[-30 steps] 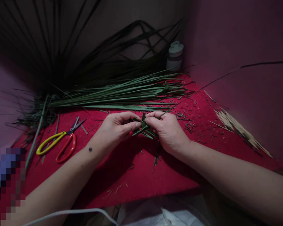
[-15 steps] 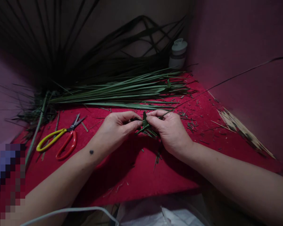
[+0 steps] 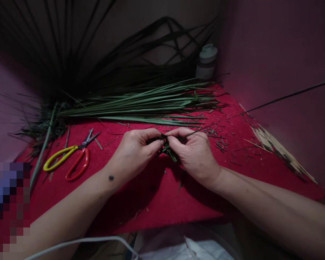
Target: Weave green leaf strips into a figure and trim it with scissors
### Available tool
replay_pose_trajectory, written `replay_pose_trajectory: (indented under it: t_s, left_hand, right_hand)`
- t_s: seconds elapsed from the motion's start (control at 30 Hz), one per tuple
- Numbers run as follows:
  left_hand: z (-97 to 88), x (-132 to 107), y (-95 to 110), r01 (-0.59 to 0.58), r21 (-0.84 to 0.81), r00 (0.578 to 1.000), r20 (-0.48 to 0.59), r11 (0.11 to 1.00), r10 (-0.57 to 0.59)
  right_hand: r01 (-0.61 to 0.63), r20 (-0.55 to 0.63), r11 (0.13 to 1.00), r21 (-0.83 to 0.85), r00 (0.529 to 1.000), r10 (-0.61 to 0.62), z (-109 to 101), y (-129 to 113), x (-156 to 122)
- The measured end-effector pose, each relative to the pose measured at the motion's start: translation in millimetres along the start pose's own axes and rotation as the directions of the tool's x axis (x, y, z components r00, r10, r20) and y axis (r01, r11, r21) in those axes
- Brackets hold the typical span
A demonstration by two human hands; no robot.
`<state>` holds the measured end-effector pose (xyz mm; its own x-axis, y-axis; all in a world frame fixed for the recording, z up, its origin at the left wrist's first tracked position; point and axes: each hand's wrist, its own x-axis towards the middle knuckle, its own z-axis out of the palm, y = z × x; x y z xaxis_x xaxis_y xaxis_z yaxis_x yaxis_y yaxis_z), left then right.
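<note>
Between my two hands sits a small piece of folded green leaf strips (image 3: 170, 151), mostly covered by my fingers. My left hand (image 3: 141, 146) pinches its left side with thumb and forefinger. On the other side my right hand (image 3: 191, 151) grips it, thumb pressed against the forefinger. A long thin dark strip (image 3: 276, 103) runs from the right hand up to the right edge of the view. Both hands are just above a red cloth (image 3: 119, 213), close together. How the strips cross inside the fingers is hidden.
Scissors (image 3: 78, 151) with one yellow and one red handle lie partly spread at left. Behind the hands lies a bundle of long green leaves (image 3: 141, 104). A lidded white bottle (image 3: 206, 61) stands at the back. Thin pale sticks (image 3: 284, 153) lie at right, with leaf scraps scattered about.
The folded leaf piece has turned in my fingers, so its upright pointed part no longer shows. My hands have drawn slightly closer together, and the long strip's outer end hangs lower.
</note>
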<state>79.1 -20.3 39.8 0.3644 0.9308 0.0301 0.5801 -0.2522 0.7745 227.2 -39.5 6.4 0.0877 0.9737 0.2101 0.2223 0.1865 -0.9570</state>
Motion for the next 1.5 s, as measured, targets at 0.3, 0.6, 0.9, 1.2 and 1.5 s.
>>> replay_pose_trajectory:
  t_s: [0.3,0.6,0.9,1.2,1.5]
  left_hand:
    - [8.0,-2,7,-0.041,0.134,0.998,-0.048,0.990,0.048]
    - [2.6,2,3,0.108,-0.244,0.994,0.043,0.964,-0.101]
    - [-2.1,0,7,0.152,-0.343,0.988,0.019,0.927,-0.155]
    - [-2.3,-1,8,0.189,-0.319,0.980,0.002,0.929,-0.199]
    - [-8.4,1,8,0.282,-0.355,0.957,0.043,0.891,-0.285]
  right_hand:
    - [0.208,-0.019,0.969,-0.133,0.977,-0.212,2,5,-1]
    - [-0.091,0.077,0.980,0.178,0.994,0.078,-3,2,4]
    - [-0.176,0.091,0.930,0.323,0.984,0.154,-4,-2,8]
    - [-0.282,0.117,0.917,0.282,0.959,0.259,-3,-5,6]
    - [-0.256,0.175,0.879,0.401,0.964,0.201,-1,8,6]
